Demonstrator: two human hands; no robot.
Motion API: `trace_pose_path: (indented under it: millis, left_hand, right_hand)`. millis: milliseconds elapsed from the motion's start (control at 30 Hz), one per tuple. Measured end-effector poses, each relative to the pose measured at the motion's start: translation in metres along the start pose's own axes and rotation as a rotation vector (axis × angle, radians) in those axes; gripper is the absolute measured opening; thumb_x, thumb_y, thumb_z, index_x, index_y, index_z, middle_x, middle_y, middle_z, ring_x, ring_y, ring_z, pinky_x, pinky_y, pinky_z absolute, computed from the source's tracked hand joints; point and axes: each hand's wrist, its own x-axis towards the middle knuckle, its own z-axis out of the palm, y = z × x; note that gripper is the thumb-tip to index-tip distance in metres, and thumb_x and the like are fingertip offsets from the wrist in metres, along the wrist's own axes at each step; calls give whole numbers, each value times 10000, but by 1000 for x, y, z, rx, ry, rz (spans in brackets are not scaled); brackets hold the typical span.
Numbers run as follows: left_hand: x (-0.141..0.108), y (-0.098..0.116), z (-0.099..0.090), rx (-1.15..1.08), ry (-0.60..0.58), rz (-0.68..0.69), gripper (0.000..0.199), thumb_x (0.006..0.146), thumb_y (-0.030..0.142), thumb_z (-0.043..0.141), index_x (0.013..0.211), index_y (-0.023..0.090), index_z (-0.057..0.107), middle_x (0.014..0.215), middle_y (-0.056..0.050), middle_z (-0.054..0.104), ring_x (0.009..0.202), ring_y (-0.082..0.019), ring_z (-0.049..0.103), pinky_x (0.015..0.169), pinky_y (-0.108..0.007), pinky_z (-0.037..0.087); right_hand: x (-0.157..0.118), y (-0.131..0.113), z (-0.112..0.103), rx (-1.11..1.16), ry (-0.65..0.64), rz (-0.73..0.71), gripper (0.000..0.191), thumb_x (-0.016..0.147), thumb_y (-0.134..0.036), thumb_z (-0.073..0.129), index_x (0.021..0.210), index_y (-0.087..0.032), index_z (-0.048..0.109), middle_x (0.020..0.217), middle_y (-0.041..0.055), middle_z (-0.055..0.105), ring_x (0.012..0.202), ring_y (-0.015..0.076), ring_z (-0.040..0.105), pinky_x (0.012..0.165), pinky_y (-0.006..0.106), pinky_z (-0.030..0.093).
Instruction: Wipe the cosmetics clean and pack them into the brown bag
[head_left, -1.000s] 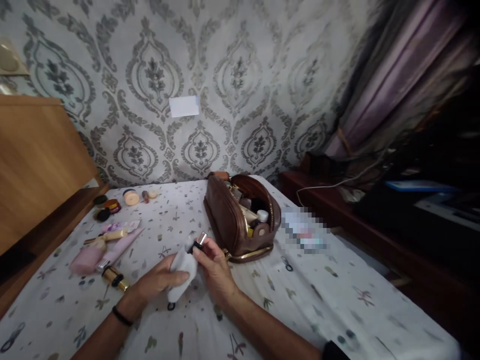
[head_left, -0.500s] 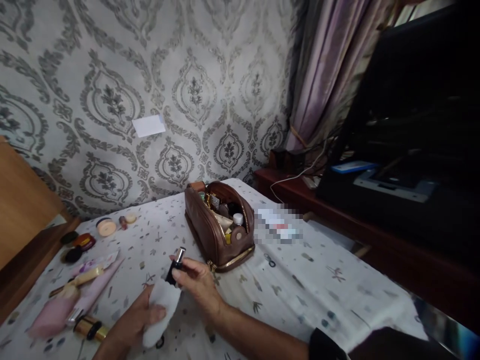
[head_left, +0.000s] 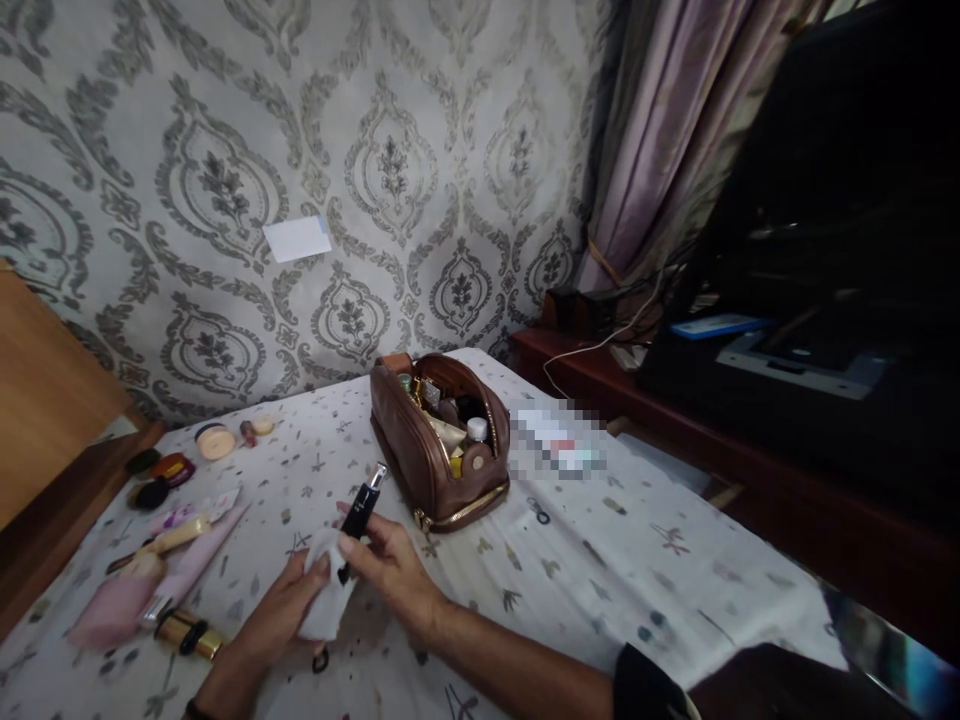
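A white cloth or pad (head_left: 328, 600) is pinched in my left hand (head_left: 281, 610), its upper edge against the lower end of a black tube with a silver cap (head_left: 361, 508). My right hand (head_left: 397, 575) grips that tube between thumb and fingers, the cap tilted up and to the right. Just beyond my right hand stands an open brown leather bag (head_left: 420, 440), full of small cosmetic items, among them a white-capped one (head_left: 477, 430). The lower part of the tube is hidden by the cloth and my fingers.
Cosmetics lie at the left: a gold bottle (head_left: 187, 634), a pink tube (head_left: 199, 560), a pink brush (head_left: 112, 608), a compact (head_left: 215, 441) and small jars (head_left: 172, 468). A blurred flat item (head_left: 559, 440) lies right of the bag. A dark red cabinet (head_left: 585, 370) stands at the right.
The black tube has risen and shows more of its length above the cloth. The white cloth has folded around its lower end and shifted slightly. The view has shifted a little.
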Motion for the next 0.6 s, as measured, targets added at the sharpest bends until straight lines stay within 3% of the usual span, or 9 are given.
trace_pose_path:
  millis: [100,233,367,500,600]
  left_hand:
    - [4,-1,-1,108,17,35,565,681,725,678,832,184,609,567,19,594,494,-152,545,459,-248,435]
    - [3,4,3,162,-62,77,486,630,586,774,841,163,662,611,0,626,549,-174,560,529,-274,463]
    - [-1,13,12,251,-87,99,473,573,492,813,876,141,720,849,-69,719,830,-269,632,761,-346,510]
    - [-5,35,23,360,-103,217,274,727,396,679,898,187,729,957,-66,726,999,-298,618,904,-358,476]
    - [-10,66,35,482,-183,392,141,780,301,595,838,211,687,913,-43,702,963,-268,618,866,-303,472]
  right_hand:
    - [-1,-2,0,-42,24,0,689,728,-682,675,1231,-213,666,1054,58,698,970,234,632,862,342,489]
    - [-5,-13,3,-67,9,-46,595,775,-672,633,1130,-199,705,1005,60,701,966,228,624,881,343,473]
    - [-12,-36,5,7,42,-81,532,790,-637,644,1089,-200,684,992,64,708,941,204,627,839,313,476]
    - [-23,-71,-12,116,63,-118,527,837,-615,606,1184,-218,595,817,32,696,700,157,625,687,290,491]
    - [-31,-104,-41,57,128,-195,522,869,-635,545,1176,-214,572,639,-25,595,494,110,491,515,245,412]
